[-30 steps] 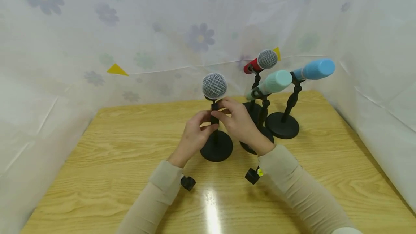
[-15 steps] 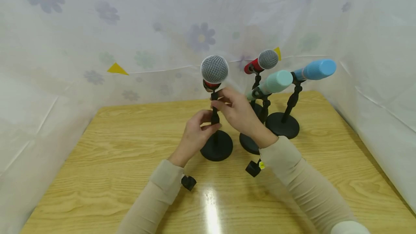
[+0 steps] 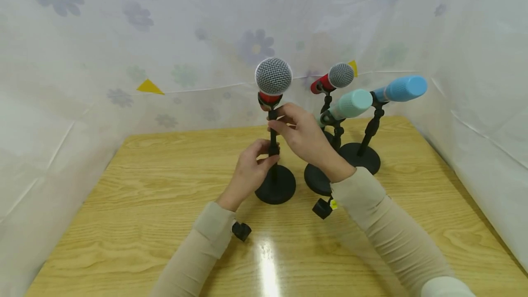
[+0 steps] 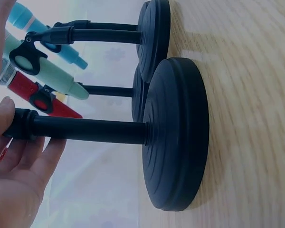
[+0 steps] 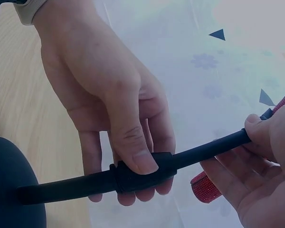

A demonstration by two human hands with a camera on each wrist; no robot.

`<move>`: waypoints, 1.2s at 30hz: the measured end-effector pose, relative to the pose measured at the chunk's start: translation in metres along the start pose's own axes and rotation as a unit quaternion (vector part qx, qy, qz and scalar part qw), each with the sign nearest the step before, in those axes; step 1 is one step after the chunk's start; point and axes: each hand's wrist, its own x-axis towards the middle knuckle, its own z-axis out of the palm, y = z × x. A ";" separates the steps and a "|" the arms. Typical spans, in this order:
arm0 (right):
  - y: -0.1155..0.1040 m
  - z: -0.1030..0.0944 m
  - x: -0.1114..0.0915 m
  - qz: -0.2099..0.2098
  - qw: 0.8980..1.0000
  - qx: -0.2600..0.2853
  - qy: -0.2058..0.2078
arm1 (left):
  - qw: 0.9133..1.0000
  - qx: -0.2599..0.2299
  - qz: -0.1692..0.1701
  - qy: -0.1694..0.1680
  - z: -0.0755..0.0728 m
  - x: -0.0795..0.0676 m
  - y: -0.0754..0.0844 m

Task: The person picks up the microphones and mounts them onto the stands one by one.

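A red microphone with a silver mesh head sits in the clip atop a black desk stand. The stand rises upright from its round base on the table. My left hand grips the thick collar halfway up the pole, thumb on one side and fingers on the other. Higher, just under the clip, my right hand pinches the thin upper tube. In the right wrist view the red, glittery handle of the microphone shows behind the right fingers.
Close on the right stand several similar stands, holding a mint green microphone, a blue one and another red one. The wooden table ends at a flowered curtain with yellow triangles.
The right hand has risen, lifting the microphone and drawing out the upper tube, so more of it shows above the collar. The left hand has kept its place on the collar.
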 end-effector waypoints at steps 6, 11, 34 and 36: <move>0.000 0.000 0.000 0.000 1.000 -0.007 0.002 | 1.000 0.003 -0.004 -0.010 0.001 -0.001 0.001; 0.000 0.000 0.000 -0.004 1.000 -0.007 0.003 | 0.999 0.024 -0.024 0.007 0.004 0.002 0.002; 0.001 -0.003 -0.002 -0.004 1.000 -0.007 0.004 | 0.998 0.061 0.007 -0.006 0.005 0.007 -0.001; 0.000 -0.003 -0.002 -0.002 1.000 -0.003 0.004 | 0.997 0.073 0.024 -0.005 0.004 0.008 0.000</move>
